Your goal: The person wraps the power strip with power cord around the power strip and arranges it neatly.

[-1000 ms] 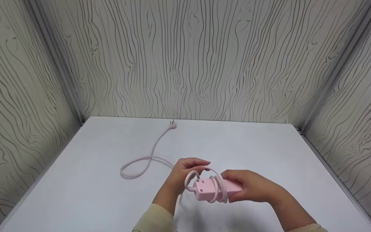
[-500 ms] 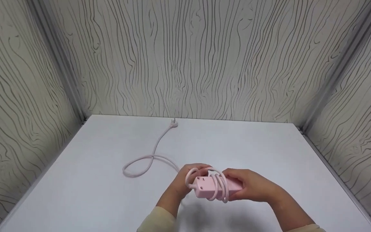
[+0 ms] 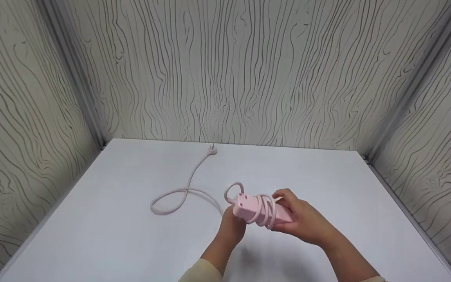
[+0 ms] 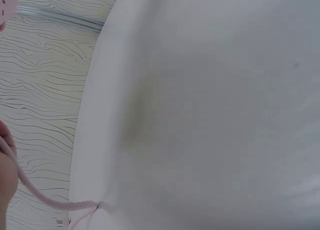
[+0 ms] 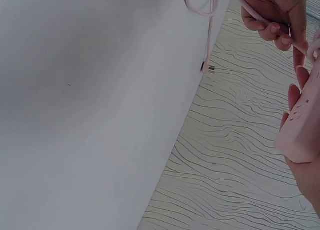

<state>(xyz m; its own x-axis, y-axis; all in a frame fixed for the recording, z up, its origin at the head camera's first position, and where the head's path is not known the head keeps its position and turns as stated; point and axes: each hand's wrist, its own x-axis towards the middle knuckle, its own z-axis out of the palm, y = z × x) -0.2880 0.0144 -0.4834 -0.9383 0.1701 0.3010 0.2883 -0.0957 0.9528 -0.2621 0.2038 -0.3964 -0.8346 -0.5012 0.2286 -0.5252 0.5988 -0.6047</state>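
Note:
My right hand (image 3: 307,221) grips one end of a pink power strip (image 3: 245,207), held above the white table. Several turns of the strip's pale pink cord (image 3: 270,213) are wound about its middle, and a small loop arches from its far end. Beneath that end is my left hand (image 3: 233,229), partly hidden by the strip in the head view. The right wrist view shows the left hand (image 5: 280,12) with fingers curled round the cord, close to the strip (image 5: 302,125). A sliver of the left hand and cord (image 4: 37,192) shows in the left wrist view.
The cord's free length (image 3: 163,212) lies on the white table (image 3: 104,235) in a crossed loop at left of centre. It ends in a plug (image 3: 212,150), prongs up, by the back edge. Wood-patterned panels (image 3: 229,70) enclose the back and both sides.
My left hand has gone from above the strip's far side to underneath it, taking the cord round. The right hand has lifted and tilted the strip slightly.

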